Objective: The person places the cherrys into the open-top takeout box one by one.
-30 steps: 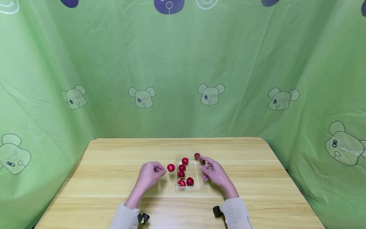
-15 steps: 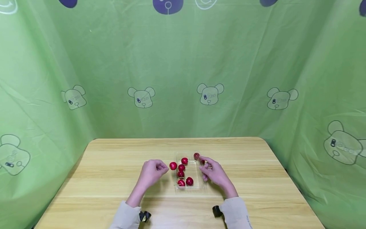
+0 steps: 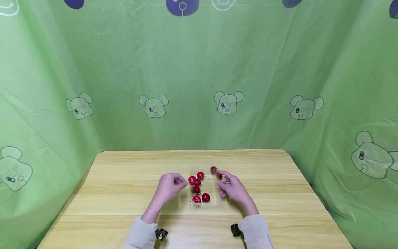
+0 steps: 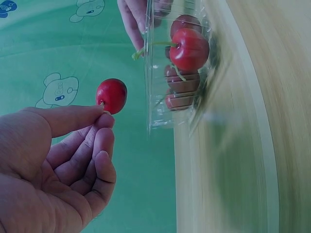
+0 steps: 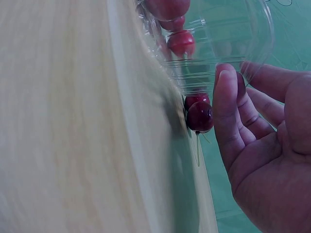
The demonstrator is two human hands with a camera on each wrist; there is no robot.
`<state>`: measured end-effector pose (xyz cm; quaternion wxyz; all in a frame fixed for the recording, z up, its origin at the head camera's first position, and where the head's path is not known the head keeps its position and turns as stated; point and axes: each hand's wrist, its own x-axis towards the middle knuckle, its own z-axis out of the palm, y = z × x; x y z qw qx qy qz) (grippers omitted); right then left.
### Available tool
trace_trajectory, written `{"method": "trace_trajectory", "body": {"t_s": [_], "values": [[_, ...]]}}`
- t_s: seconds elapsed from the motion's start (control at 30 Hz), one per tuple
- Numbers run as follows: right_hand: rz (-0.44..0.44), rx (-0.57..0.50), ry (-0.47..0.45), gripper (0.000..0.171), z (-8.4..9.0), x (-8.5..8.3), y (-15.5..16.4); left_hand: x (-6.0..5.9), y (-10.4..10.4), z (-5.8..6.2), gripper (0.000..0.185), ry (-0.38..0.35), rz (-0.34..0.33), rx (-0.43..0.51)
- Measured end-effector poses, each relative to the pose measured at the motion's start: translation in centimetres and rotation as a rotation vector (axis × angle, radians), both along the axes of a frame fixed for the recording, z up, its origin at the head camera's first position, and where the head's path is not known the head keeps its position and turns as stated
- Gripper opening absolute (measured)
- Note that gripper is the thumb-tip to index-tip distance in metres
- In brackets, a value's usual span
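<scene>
Clear plastic clamshell tray [image 3: 217, 202] near table centre, its walls hard to trace from the head view; red cherries inside partly overlap. Left hand [image 3: 169, 188] pinches a glossy red cherry [image 3: 192, 180] by its stem end, thumb and forefinger together, just above the tray's left rim. Right hand [image 3: 234, 188], fingers loosely curled, touches the tray's right wall. Bare light wooden table [image 3: 124, 180] lies all round.

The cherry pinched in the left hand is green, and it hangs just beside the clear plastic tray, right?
Not quite: the cherry is red, not green, as the left wrist view shows. The rest holds: the left hand pinches it just beside the clear plastic tray.
</scene>
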<state>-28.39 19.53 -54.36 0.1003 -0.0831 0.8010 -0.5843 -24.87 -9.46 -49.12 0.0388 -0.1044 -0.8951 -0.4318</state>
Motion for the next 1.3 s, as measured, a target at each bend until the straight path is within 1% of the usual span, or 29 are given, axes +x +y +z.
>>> {"method": "trace_trajectory", "body": {"t_s": [0.23,0.53,0.8,1.07,1.3], "values": [[0.000,-0.005,-0.004,0.060,0.1,0.1,0.0,-0.3,0.8,-0.2,0.005,-0.011,-0.018,0.005],[0.002,-0.010,0.004,0.060,0.2,0.1,-0.1,-0.4,1.8,-0.4,0.006,0.013,-0.040,0.010],[0.000,-0.008,0.006,0.061,0.1,0.1,-0.1,-0.6,2.7,-0.5,0.005,0.003,-0.061,0.010],[0.005,-0.018,0.002,0.059,0.5,0.3,0.0,-0.7,3.4,-0.7,0.006,-0.030,-0.054,-0.004],[-0.007,-0.009,-0.010,0.059,0.4,0.2,0.0,-0.8,3.7,-0.9,0.005,-0.016,-0.061,-0.012]]}}
